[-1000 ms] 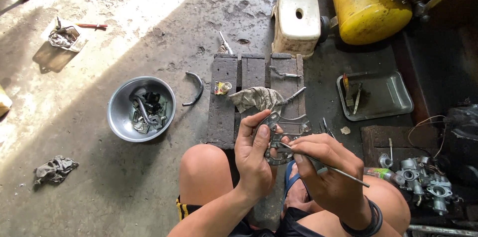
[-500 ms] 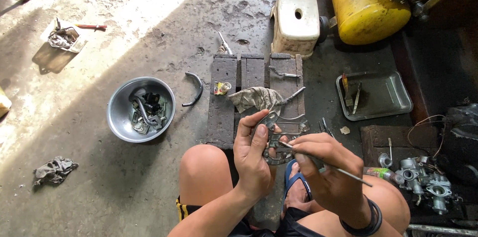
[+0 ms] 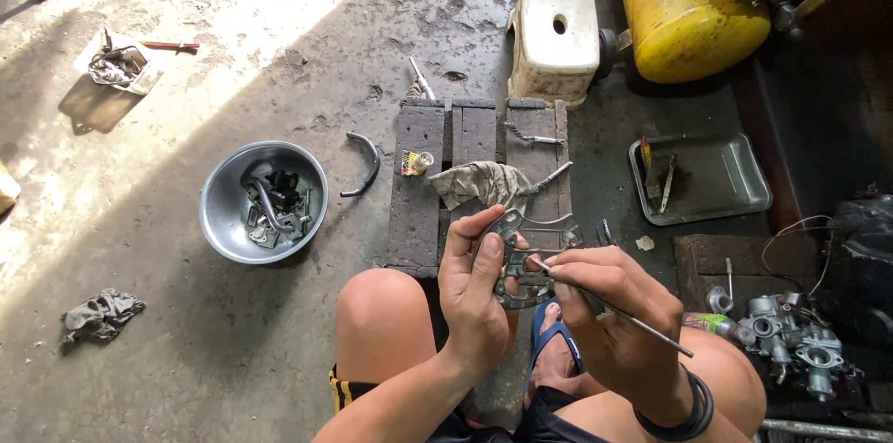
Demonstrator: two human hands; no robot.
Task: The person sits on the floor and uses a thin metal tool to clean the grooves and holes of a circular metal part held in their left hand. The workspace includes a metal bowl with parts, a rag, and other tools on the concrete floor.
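grey metal plate [image 3: 530, 261]; flat, cut-out, grimy

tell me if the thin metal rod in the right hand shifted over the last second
Yes, slightly: the thin metal rod slid up and right against the flat metal part, as did the right hand.

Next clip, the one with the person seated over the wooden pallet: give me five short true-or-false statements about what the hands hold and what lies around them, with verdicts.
1. The left hand holds a flat metal plate with cut-outs. True.
2. The right hand holds a hammer. False: it holds a thin metal rod, tip at the plate.
3. The metal bowl on the floor is empty. False: it holds several small parts.
4. A crumpled rag lies on the wooden pallet. True.
5. The yellow tank stands left of the bowl. False: it is at the upper right.
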